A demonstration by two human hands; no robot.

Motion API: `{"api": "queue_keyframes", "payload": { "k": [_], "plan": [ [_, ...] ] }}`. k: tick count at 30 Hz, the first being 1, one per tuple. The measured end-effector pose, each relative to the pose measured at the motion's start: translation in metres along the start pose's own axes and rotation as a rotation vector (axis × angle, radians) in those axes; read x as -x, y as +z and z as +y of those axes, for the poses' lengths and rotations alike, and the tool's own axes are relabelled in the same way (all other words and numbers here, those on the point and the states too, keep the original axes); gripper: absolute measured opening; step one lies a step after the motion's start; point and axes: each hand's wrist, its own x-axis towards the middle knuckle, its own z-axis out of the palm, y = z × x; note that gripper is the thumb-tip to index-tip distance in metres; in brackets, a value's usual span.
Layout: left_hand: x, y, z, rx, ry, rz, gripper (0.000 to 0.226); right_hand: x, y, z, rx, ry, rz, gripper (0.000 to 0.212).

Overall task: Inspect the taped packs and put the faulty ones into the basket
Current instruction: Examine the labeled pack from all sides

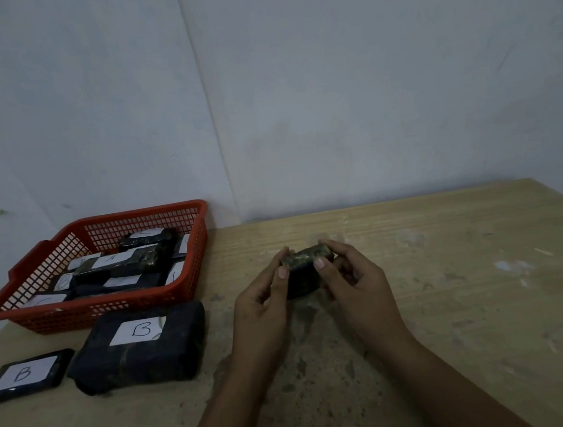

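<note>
While a pale, grey-blue plastered wall (pixel 364 85) filled the upper half of the view, a light, scuffed wooden table (pixel 453 300) spread across the lower half. At the table's far left corner sat a red plastic mesh basket (pixel 31 272), rectangular and shallow, holding a heap of dark taped packs (pixel 120 266) with white paper labels; the letters on most were too small to read. Just in front of the basket lay a large, bulky pack wrapped in black tape (pixel 138 351), its white label marked B. Touching its left side was a flat black rectangular pack (pixel 27 375), also labelled B. Near the middle of the table, well apart from the basket, two bare forearms reached forward. The left hand (pixel 264 301) and the right hand (pixel 355 285) together held a small dark taped pack (pixel 307 262) with a shiny, mottled top, raised above the tabletop. Both hands' fingers and thumbs curled around its ends, thumbs pressed on the near face, pinching it between them.
</note>
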Motion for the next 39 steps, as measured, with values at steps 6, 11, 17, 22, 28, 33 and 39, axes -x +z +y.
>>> {"api": "queue_keyframes", "payload": {
  "k": [6,11,17,22,28,33,39],
  "plan": [
    [-0.001,0.002,-0.011,-0.024,0.013,0.022,0.038,0.003,0.000,0.000,-0.113,0.007,0.034,0.017],
    [0.000,0.001,-0.013,-0.034,0.032,0.019,0.037,0.005,0.001,-0.002,-0.151,0.010,0.051,0.017],
    [-0.002,0.001,-0.015,-0.059,0.042,0.012,0.048,0.004,0.003,-0.001,-0.168,0.008,0.062,0.017],
    [0.001,0.000,-0.015,-0.124,0.061,0.053,0.039,0.005,0.003,0.001,-0.153,0.006,0.062,0.016],
    [0.001,0.002,-0.010,-0.112,0.048,0.068,0.045,0.008,0.005,-0.005,-0.182,-0.004,0.087,0.012],
    [0.002,0.004,-0.009,-0.060,0.000,0.084,0.036,0.008,0.004,-0.004,-0.124,-0.029,0.114,0.008],
    [0.007,0.008,-0.001,-0.081,-0.029,0.054,0.042,0.007,-0.003,-0.001,0.123,-0.155,0.075,0.012]
  ]
}}
